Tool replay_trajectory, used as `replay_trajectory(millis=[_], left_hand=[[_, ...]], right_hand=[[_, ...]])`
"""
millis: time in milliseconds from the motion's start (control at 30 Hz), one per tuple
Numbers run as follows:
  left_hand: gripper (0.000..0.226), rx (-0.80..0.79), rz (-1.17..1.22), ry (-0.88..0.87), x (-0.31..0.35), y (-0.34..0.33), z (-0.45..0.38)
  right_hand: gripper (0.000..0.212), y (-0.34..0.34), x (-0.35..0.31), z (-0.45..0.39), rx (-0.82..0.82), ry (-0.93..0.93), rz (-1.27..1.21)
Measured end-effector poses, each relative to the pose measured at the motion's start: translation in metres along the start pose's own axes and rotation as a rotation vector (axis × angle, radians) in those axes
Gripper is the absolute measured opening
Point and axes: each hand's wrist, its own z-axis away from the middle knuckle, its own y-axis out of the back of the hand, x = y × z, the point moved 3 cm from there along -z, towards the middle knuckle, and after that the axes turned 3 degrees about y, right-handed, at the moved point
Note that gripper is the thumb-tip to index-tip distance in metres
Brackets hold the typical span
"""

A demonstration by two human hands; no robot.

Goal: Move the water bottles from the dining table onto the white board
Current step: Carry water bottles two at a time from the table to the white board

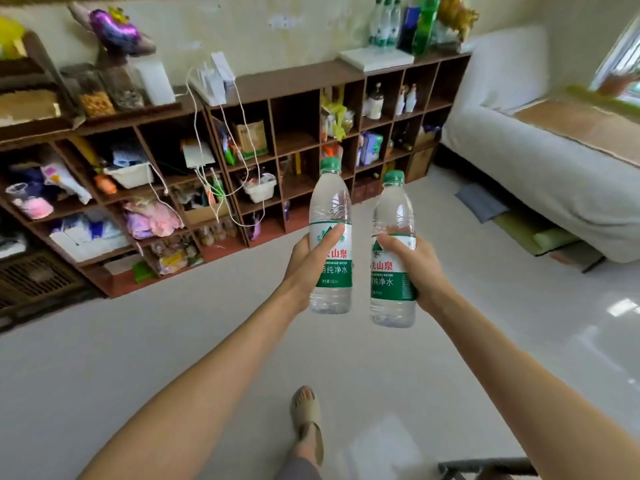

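Note:
I hold two clear water bottles with green caps and green-and-white labels, upright in front of me above the floor. My left hand [306,263] grips the left bottle [330,209] around its label. My right hand [414,265] grips the right bottle [393,211] the same way. The two bottles are side by side, a small gap apart. Far ahead, a white board [375,59] lies on top of the brown shelf unit, with several similar bottles [383,24] standing on it. The dining table is not in view.
A long brown cubby shelf [298,81] full of clutter runs along the far wall. A white bed [540,168] stands at the right, with mats on the floor beside it. Pale tiled floor [173,341] lies between. My sandalled foot [306,420] is below.

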Motion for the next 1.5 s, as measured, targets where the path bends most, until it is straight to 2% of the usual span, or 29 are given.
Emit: replay_trajectory(millis=[100,333,633,833,1033,1367,1500], left_hand=[[0.029,-0.078,-0.024,-0.014,0.027,-0.013,-0.078],[0.037,-0.190,-0.077,-0.004,0.098,-0.051,-0.250],[0.019,-0.304,-0.110,0.028,0.138,-0.139,-0.440],[0.038,-0.249,-0.090,-0.001,0.175,-0.202,-0.589],[0.015,-0.231,-0.087,-0.067,0.232,-0.246,-0.728],[0.021,-0.162,-0.095,-0.148,0.304,-0.252,-0.983],[0.033,-0.148,-0.105,-0.143,0.338,-0.247,-1.071]], right_hand=[[0.024,0.013,-0.023,-0.064,0.090,0.028,-0.004],[0.017,0.044,-0.090,-0.207,0.260,0.099,-0.050],[0.019,0.129,-0.119,-0.381,0.416,0.130,-0.058],[0.021,0.188,-0.152,-0.533,0.396,0.146,-0.012],[0.016,0.228,-0.207,-0.684,0.349,0.163,0.027],[0.021,0.234,-0.251,-0.942,0.263,0.201,0.069],[0.022,0.228,-0.275,-1.035,0.250,0.213,0.075]])
